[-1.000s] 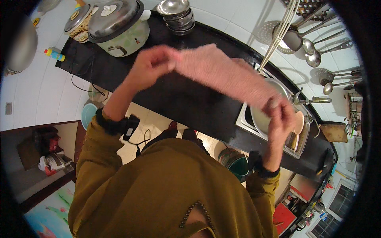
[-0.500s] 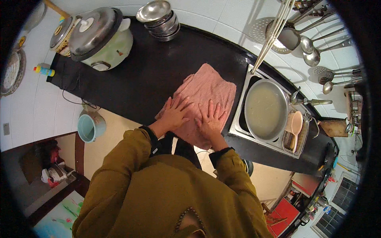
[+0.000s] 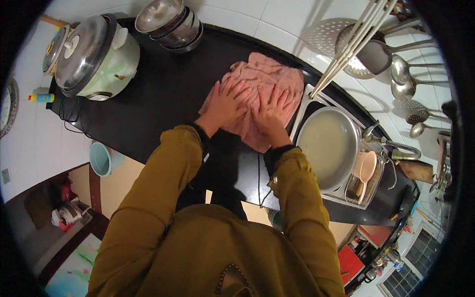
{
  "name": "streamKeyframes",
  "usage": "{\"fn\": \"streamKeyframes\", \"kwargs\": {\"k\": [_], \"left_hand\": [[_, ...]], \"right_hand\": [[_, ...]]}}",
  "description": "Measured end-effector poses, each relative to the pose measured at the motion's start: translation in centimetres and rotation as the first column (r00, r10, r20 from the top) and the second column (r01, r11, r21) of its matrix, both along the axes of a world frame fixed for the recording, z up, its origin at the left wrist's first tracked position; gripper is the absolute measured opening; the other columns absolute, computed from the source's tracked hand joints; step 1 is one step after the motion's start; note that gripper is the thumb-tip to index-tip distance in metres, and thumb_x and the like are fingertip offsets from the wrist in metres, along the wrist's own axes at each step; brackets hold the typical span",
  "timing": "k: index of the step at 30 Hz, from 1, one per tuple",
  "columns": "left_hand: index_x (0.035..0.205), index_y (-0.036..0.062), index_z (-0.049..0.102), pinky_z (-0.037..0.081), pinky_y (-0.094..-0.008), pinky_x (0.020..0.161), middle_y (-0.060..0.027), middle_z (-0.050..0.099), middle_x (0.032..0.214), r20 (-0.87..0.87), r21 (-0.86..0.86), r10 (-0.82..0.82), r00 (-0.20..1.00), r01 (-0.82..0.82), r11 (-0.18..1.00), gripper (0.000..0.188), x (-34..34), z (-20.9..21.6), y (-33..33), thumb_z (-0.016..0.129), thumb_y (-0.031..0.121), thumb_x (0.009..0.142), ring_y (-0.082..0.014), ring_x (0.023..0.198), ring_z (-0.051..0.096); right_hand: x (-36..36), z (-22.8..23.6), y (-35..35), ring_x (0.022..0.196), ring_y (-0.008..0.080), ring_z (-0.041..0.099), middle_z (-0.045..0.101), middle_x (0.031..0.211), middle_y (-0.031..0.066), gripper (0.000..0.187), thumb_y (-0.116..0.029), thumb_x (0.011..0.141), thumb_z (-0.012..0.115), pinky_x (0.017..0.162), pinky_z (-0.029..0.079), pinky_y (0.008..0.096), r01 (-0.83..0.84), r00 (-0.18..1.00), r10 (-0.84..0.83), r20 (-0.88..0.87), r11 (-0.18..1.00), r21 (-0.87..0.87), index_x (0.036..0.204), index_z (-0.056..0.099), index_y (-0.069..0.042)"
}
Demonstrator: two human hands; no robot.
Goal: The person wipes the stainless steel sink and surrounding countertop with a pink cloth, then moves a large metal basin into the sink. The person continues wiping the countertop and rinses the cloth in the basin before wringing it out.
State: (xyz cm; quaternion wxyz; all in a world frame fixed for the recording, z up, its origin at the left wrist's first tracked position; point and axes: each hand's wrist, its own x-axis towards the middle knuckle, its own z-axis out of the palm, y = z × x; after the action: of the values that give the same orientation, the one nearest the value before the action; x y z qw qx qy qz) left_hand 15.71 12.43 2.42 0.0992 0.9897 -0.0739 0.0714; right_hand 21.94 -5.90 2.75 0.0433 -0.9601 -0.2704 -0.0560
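Observation:
A pink cloth [image 3: 277,74] lies spread and wrinkled on the black countertop [image 3: 168,94], its far edge close to the wall side. My left hand [image 3: 226,105] presses flat on its left part, fingers spread. Beside it, my right hand [image 3: 271,111] also lies flat on the cloth with the fingers apart. Both arms stretch forward over the counter. Just right of the cloth is the sink [image 3: 309,101], where a large metal basin [image 3: 327,148] holds cloudy water.
A pink ladle [image 3: 367,168] rests in a rack beside the basin, near the faucet [image 3: 403,148]. Stacked metal bowls [image 3: 170,27] and a rice cooker [image 3: 106,64] stand at the far left. Utensils [image 3: 381,54] hang on the right wall. A light blue bucket [image 3: 101,158] is below.
Both hands have pushed the cloth away from me toward the wall. It has bunched into more folds, and a strip of counter now shows on the near side.

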Motion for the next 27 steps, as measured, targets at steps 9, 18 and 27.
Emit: {"fn": "streamKeyframes", "kwargs": {"k": [9,18,27], "left_hand": [[0.148,0.0273,0.037,0.018,-0.0617,0.112,-0.0048,0.031,0.156,-0.014,0.039,0.056,0.998,-0.055,0.998,0.061,6.5,-1.3,-0.5,0.052,0.048,0.092,-0.0333,0.145,0.021],[0.142,0.0232,0.048,0.027,-0.0636,0.107,-0.0076,0.042,0.149,0.110,-0.027,-0.032,0.993,0.035,0.999,0.063,0.2,-0.7,-1.8,0.062,0.042,0.083,-0.0347,0.139,0.033],[0.140,0.0202,0.051,0.027,-0.0653,0.106,-0.0102,0.044,0.148,0.138,-0.141,-0.162,0.977,0.181,0.973,0.064,-13.9,0.7,-1.4,0.063,0.040,0.081,-0.0380,0.138,0.034]], "right_hand": [[7.3,-2.6,0.0,0.137,0.0582,0.018,0.026,0.154,0.0232,0.063,-0.054,0.090,0.048,0.102,0.014,0.0775,-0.013,0.997,0.010,0.073,0.999,0.049,0.148,0.038,-0.032],[0.0,-2.4,-1.7,0.141,0.0518,0.018,0.024,0.156,0.0188,0.063,-0.052,0.090,0.047,0.107,0.015,0.0718,0.030,0.999,-0.031,0.025,0.998,0.055,0.148,0.037,-0.029],[-16.1,-0.9,-2.6,0.137,0.0522,0.026,0.023,0.157,0.0215,0.065,-0.050,0.088,0.049,0.104,0.019,0.0723,0.104,0.995,-0.104,0.012,0.994,0.019,0.147,0.040,-0.025]]}}
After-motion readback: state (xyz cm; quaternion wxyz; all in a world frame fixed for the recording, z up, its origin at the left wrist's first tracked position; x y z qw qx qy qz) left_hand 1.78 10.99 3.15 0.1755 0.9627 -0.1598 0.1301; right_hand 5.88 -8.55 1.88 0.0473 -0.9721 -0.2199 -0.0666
